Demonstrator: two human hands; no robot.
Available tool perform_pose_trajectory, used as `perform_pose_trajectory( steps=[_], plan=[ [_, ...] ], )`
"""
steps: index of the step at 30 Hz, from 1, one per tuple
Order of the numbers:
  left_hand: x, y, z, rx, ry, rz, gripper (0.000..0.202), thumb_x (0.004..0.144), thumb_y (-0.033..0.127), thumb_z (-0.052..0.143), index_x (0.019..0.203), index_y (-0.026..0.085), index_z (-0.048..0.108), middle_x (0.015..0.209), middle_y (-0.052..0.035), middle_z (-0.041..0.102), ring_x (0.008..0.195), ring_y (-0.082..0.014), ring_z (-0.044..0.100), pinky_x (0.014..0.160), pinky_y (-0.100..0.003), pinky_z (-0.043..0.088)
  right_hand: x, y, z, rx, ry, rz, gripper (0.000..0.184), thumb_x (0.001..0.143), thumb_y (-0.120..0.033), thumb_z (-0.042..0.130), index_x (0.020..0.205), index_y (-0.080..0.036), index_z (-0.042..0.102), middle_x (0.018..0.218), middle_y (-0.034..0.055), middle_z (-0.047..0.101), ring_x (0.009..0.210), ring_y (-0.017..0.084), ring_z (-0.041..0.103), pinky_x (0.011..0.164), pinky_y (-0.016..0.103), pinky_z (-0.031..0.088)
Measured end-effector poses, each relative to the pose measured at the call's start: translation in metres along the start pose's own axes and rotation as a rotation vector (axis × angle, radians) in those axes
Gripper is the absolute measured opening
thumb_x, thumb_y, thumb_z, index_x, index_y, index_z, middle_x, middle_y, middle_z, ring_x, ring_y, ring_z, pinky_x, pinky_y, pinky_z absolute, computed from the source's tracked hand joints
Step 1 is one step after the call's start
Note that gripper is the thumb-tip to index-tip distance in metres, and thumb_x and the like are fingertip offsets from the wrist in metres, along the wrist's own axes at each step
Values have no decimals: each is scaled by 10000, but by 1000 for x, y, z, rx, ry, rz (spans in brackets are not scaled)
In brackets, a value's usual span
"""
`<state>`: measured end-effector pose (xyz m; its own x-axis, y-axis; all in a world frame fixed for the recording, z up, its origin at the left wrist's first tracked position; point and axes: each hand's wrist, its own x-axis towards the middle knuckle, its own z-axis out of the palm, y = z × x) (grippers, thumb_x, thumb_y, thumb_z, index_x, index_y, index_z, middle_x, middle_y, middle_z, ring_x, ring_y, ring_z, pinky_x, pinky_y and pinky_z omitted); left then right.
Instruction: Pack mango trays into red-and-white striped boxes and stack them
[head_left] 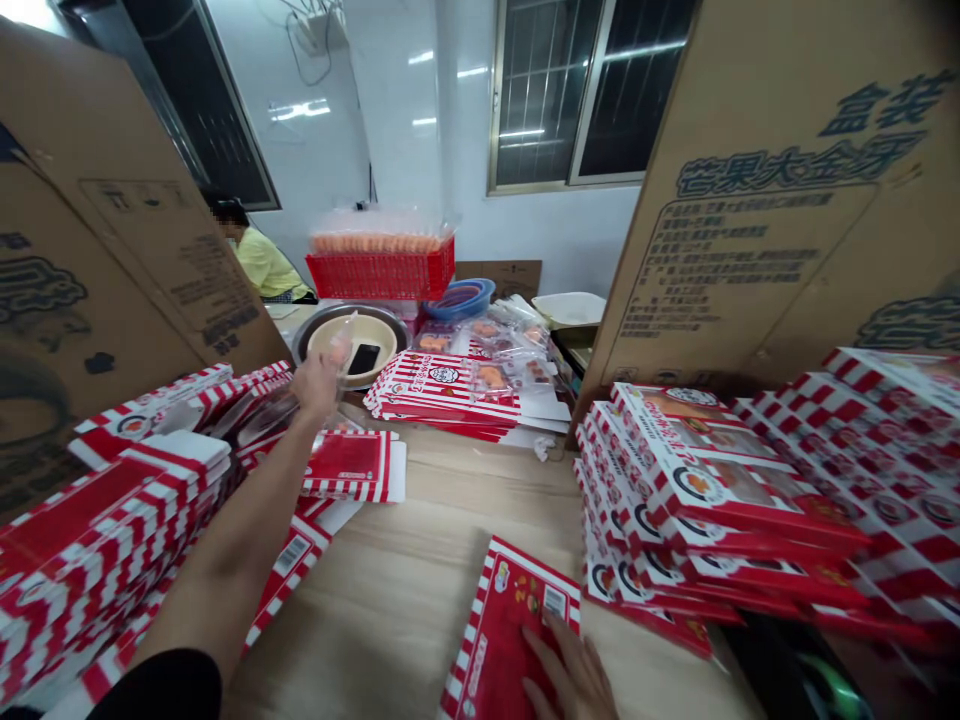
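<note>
Right hand (566, 670) lies spread and palm down, fingers apart, on a flat red-and-white printed carton (502, 630) at the near side of a wood-grain table (405, 610). Left hand (319, 385) reaches across to the far left, its fingers closed around a clear plastic sheet (341, 345), whose edge stands up above them. Just beyond that hand sits a steel basin (352, 313) holding a cream bowl (386, 335) and a black phone (364, 358).

Tall stacks of striped cartons (112, 540) fill the left side of the table, under the left arm, and a second stack of printed cartons (720, 500) rises on the right. Farther back, a fanned pile of striped cartons (442, 385) lies beside food packets in clear wrappers (487, 340). Behind them stand a red plastic crate (379, 270) of orange items under plastic film, a blue bowl (457, 298) and a white tray (570, 308). Large upright cardboard boxes (772, 200) (112, 230) flank the view on both sides. At the far left, a co-worker in a yellow shirt (266, 265) sits beyond them.
</note>
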<state>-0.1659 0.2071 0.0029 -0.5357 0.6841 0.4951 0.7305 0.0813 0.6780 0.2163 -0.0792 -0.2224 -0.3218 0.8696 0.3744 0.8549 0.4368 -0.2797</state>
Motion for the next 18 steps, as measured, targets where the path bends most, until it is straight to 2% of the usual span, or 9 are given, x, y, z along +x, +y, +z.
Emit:
perform_pose_trajectory(
  steps=[3,5,7,10,12,14,16,17,18],
  plan=[
    [0,30,-27,-272,146,-64,243,933,295,444,1094,139,537,1025,-63,613,879,-166,616,766,-353,517,10,-3,-16,208,49,158,347,859,-294,512,1175,-249,646,1247,130,616,1109,305,606,925,466,504],
    [-10,50,-42,-460,153,-94,200,945,238,360,1017,144,520,878,-26,618,745,-124,621,681,-278,515,21,-9,-33,387,111,282,344,876,-336,488,1163,-242,652,1269,123,602,1159,284,573,952,425,491],
    [-32,68,-52,-632,81,-123,150,911,221,374,904,157,508,712,20,588,592,-95,592,582,-221,489,37,-16,-55,575,154,401,360,863,-402,507,1146,-240,659,1264,118,605,1195,284,541,969,418,475],
    [-84,87,-58,-840,-103,-169,115,809,272,520,769,164,509,551,62,518,451,-75,514,481,-181,428,64,-28,-90,913,194,519,429,827,-473,557,1186,-247,618,1268,121,600,1184,283,551,966,431,469],
    [-125,96,-58,-943,-243,-203,156,735,302,604,734,161,539,516,70,497,423,-70,487,451,-172,401,78,-37,-108,1171,198,503,514,807,-487,590,1269,-266,538,1299,124,572,1123,276,598,901,416,517],
    [-164,102,-57,-1028,-362,-240,200,685,336,658,734,166,564,526,68,511,430,-70,491,448,-170,398,86,-46,-121,1367,91,457,589,790,-464,628,1326,-278,468,1227,125,618,959,267,680,737,381,581],
    [-195,105,-58,-1091,-436,-278,243,660,369,693,767,179,585,593,52,575,494,-83,547,492,-178,438,88,-52,-128,1410,-22,461,524,789,-416,643,1273,-252,524,1022,100,703,730,233,709,564,326,575],
    [-207,106,-59,-1132,-456,-310,265,649,380,712,790,186,597,655,36,619,560,-96,590,541,-189,468,86,-53,-130,1369,-15,482,440,794,-388,639,1202,-232,582,915,81,720,651,214,695,520,305,558],
    [-217,105,-61,-1184,-475,-354,293,644,398,728,820,194,612,738,17,659,647,-116,629,603,-205,495,83,-52,-131,1286,63,501,346,797,-363,633,1111,-215,634,845,68,720,622,202,681,513,295,550]
  ],
)
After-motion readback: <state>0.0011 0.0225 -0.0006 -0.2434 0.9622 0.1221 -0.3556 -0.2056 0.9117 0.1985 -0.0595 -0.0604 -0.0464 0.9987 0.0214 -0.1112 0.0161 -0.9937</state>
